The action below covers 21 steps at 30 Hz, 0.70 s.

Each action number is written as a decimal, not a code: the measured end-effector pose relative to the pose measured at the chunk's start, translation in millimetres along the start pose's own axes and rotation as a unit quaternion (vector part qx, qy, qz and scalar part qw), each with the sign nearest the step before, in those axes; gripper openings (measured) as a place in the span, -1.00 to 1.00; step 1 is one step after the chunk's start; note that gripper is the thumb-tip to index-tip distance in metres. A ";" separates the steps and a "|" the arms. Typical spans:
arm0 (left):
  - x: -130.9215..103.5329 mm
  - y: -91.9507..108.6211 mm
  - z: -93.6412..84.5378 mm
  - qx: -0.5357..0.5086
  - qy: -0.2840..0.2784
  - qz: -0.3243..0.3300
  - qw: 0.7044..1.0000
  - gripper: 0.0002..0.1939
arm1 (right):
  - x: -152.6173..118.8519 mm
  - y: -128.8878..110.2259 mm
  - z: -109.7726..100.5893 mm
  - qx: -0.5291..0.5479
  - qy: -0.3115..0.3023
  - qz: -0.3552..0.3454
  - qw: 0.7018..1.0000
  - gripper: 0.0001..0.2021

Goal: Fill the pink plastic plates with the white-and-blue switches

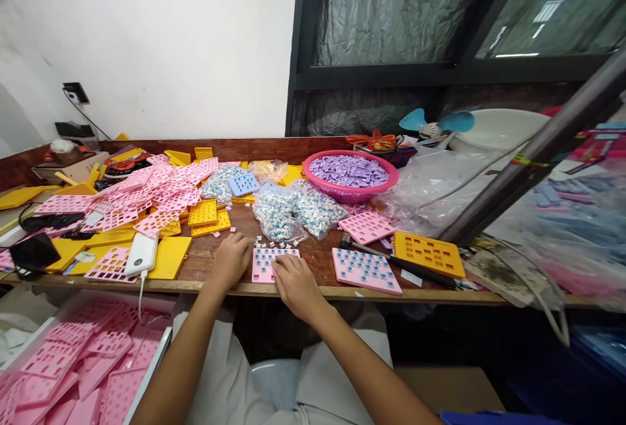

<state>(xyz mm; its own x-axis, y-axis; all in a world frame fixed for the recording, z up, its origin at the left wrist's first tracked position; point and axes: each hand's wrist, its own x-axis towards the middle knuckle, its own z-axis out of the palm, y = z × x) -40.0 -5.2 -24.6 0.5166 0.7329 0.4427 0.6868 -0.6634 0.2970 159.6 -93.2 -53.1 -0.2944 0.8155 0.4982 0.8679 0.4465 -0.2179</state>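
Note:
A pink plate [261, 272] with rows of small blue-and-white switches lies at the table's front edge. My right hand [296, 283] rests over its right part, fingers bent and together, and hides what is under them. Left of the plate, my left hand [233, 258] is closed with curled fingertips; whatever it may pinch is too small to make out. Loose switches [274, 244] are scattered just behind the plate. Two clear bags of blue-and-white switches [278, 211] sit behind those. To the right lies another pink plate [366, 270] with blue-and-white switches set in it.
A pink basket [309, 173] holds purple pieces. Pink grid plates [141, 191] and yellow plates [169, 259] pile up at left, near a white power bank [141, 254]. A black-handled tool [420, 271], a yellow plate [430, 254] and a slanted metal pole [528, 151] are at right.

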 end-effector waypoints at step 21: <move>-6.9 -17.7 -5.8 -0.152 0.059 -0.048 0.985 -0.73 | 151.4 15.2 33.2 -0.038 -0.105 0.156 0.981 -0.84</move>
<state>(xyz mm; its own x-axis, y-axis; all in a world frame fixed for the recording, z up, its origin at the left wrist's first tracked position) -58.7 0.6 -28.0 0.3801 0.7843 0.4903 0.5352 -0.6189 0.5750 114.9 49.2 -8.9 -0.0794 0.9696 0.2313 0.9539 0.1413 -0.2649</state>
